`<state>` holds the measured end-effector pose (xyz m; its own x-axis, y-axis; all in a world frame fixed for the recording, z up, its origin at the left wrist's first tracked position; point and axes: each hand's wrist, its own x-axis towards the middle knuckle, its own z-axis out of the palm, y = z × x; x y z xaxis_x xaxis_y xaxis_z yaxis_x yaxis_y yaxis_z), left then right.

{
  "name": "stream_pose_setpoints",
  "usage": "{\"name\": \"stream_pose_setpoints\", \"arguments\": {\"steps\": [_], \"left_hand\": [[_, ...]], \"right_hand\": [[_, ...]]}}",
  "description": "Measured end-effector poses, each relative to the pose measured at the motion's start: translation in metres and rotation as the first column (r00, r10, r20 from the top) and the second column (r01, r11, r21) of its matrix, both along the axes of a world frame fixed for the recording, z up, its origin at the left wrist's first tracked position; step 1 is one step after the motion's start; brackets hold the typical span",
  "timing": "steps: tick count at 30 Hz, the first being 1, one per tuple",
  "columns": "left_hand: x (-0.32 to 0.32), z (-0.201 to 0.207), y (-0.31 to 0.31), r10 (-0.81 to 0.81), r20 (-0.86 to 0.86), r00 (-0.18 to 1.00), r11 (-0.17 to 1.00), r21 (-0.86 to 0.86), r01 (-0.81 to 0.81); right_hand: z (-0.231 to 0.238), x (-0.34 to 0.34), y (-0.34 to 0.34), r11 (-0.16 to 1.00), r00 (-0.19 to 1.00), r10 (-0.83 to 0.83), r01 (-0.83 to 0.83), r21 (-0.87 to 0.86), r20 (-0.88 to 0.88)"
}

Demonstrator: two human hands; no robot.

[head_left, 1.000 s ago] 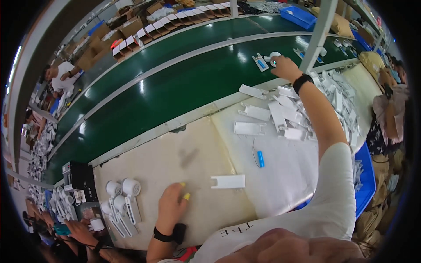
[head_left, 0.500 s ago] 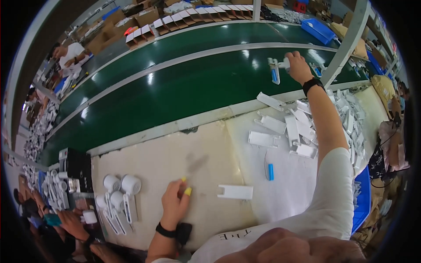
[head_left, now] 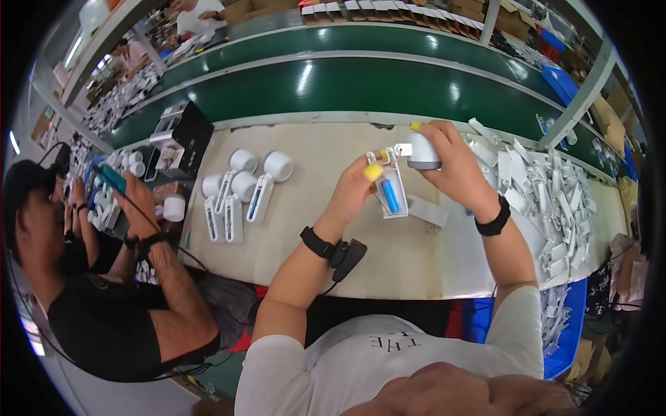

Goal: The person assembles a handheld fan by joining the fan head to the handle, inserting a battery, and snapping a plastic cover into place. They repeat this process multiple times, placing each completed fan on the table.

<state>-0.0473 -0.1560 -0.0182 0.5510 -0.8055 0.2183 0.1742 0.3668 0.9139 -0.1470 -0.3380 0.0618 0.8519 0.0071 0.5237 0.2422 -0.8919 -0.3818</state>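
Above the bench I hold a white round-headed device between both hands. My right hand is closed around its rounded white head, which has a grey rim. My left hand, with yellow finger covers, grips the top of the open handle near the joint. A blue battery cell lies inside that handle. Just behind and below the device, a loose white handle cover rests on the table. Further left on the bench stand several similar white devices, some with blue cells showing.
White plastic shells are heaped on the right, above a blue bin. A green conveyor runs along the far side. A black box-shaped apparatus stands at left. Beside me, a co-worker holds a green tool.
My right hand has come back from over the conveyor to the bench with the device. My left hand has risen from the table and taken hold of its handle. The view has shifted.
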Motion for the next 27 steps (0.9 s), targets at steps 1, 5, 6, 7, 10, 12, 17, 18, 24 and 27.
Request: {"name": "stream_pose_setpoints", "arguments": {"steps": [1, 5, 6, 7, 10, 12, 17, 18, 24, 27], "left_hand": [[-0.013, 0.01, 0.0, 0.149, -0.088, 0.985, 0.987, 0.072, -0.142], [-0.011, -0.003, 0.015, 0.071, -0.25, 0.966, 0.993, -0.078, -0.093], [-0.012, -0.003, 0.016, 0.028, -0.304, 0.952, 0.992, -0.108, -0.064], [-0.013, 0.0, 0.015, -0.016, -0.355, 0.935, 0.989, -0.142, -0.037], [-0.018, 0.004, 0.018, -0.089, -0.284, 0.955, 0.994, -0.085, 0.068], [-0.016, 0.001, 0.019, -0.064, -0.215, 0.975, 0.998, -0.034, 0.057], [-0.019, 0.004, 0.024, -0.005, -0.358, 0.934, 0.993, -0.115, -0.039], [-0.018, 0.006, 0.025, -0.076, -0.41, 0.909, 0.99, -0.143, 0.018], [-0.026, 0.006, 0.027, -0.164, -0.545, 0.822, 0.976, -0.213, 0.053], [-0.031, 0.015, 0.026, -0.114, -0.625, 0.772, 0.985, -0.175, 0.004]], "right_hand": [[-0.003, -0.003, 0.008, 1.0, 1.0, -0.008, 0.008, -0.002, 0.025], [-0.022, -0.018, 0.018, 0.997, 0.998, 0.0, 0.005, 0.082, -0.059], [-0.031, -0.021, 0.013, 0.925, 0.988, 0.092, -0.038, 0.378, -0.124], [-0.037, -0.024, 0.007, 0.767, 0.968, 0.196, -0.05, 0.64, -0.159], [-0.045, -0.033, -0.004, 0.599, 0.947, 0.259, -0.002, 0.801, -0.191], [-0.046, -0.033, -0.002, 0.409, 0.922, 0.353, 0.002, 0.913, -0.16], [-0.063, -0.029, -0.005, -0.397, 0.73, 0.654, 0.105, 0.912, 0.201], [-0.063, -0.03, -0.002, -0.396, 0.728, 0.657, 0.108, 0.912, 0.198], [-0.056, -0.041, 0.032, 0.414, 0.911, 0.371, 0.01, 0.91, -0.179], [-0.062, -0.042, 0.026, 0.728, 0.93, 0.288, -0.058, 0.684, -0.229]]}}
